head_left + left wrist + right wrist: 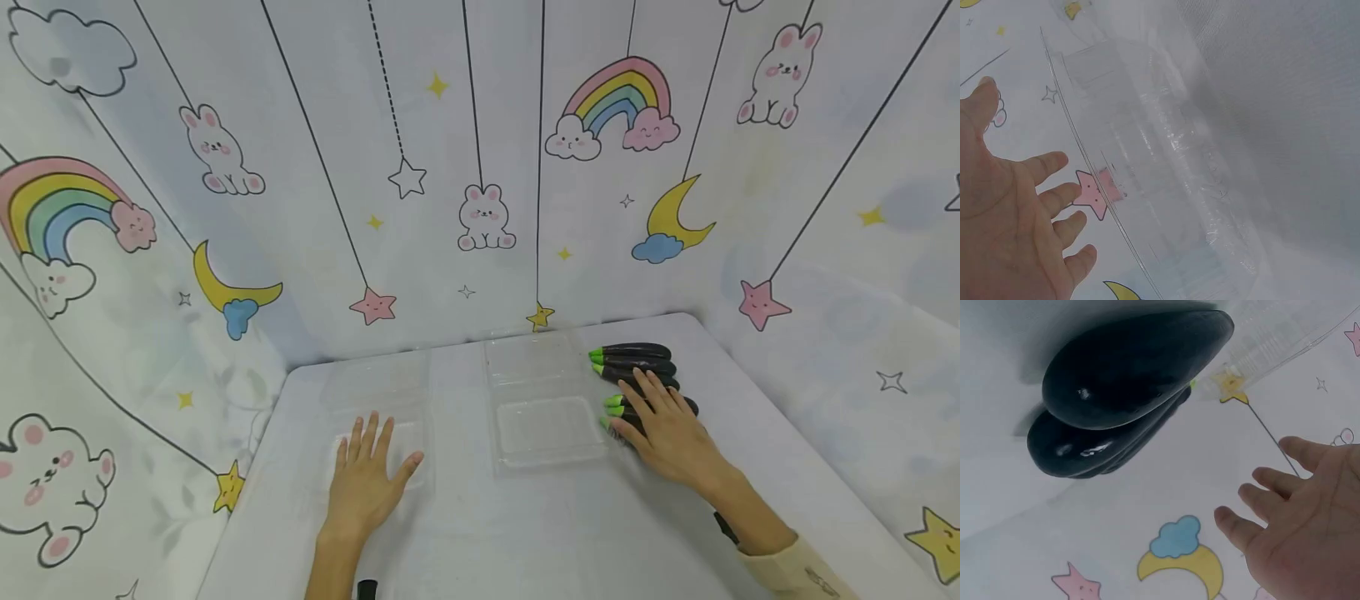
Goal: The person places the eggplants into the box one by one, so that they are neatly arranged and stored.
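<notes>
Remotely, I see the left hand [365, 475] at seven o'clock in the head view, fingers spread apart and gripping nothing, over a clear plastic container [408, 429]. At four o'clock, the right hand [670, 435] is likewise spread and holds nothing. Several glossy, green-stemmed dark eggplants [636, 364] lie on the white table [525, 525], from under its fingers toward its eleven o'clock. A second clear container [547, 427] sits at five o'clock, between the hands.
</notes>
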`<state>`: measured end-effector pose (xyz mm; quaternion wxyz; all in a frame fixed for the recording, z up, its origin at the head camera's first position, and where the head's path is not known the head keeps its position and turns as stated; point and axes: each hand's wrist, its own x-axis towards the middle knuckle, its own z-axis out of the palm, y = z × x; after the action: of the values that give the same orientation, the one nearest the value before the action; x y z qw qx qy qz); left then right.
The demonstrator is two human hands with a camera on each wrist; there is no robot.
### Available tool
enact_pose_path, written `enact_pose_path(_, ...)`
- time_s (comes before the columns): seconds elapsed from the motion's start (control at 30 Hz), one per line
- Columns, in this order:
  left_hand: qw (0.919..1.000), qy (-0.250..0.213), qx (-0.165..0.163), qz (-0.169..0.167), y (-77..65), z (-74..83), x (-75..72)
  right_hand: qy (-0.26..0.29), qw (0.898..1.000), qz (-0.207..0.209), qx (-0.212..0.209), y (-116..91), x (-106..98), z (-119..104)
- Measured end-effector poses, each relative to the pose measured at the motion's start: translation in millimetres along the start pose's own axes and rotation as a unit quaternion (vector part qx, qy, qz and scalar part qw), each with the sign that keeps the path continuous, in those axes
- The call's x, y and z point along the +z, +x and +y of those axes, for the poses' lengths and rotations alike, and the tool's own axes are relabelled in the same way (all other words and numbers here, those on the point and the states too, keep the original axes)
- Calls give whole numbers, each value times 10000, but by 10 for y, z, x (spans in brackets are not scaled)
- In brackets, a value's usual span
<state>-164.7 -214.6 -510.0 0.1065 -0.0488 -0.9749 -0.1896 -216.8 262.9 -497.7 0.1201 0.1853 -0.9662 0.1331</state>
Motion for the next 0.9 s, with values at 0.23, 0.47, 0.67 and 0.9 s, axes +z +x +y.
enact_pose_path(0.23,9999,28,-34,-161,18,57,-17,24,10000,-3,18,-48,-25,53)
enact_pose_path(0.47,10000,-36,38,-81,38,85,43,-5,9999,-136,33,-91,-44,102)
enact_pose_path(0.67,9998,54,163,-57,67,142,64,-78,9999,-75,20,-107,-51,143)
enact_pose_path(0.9,9997,-25,253,8,93,221,106,-163,9998,-60,-3,-144,-93,173)
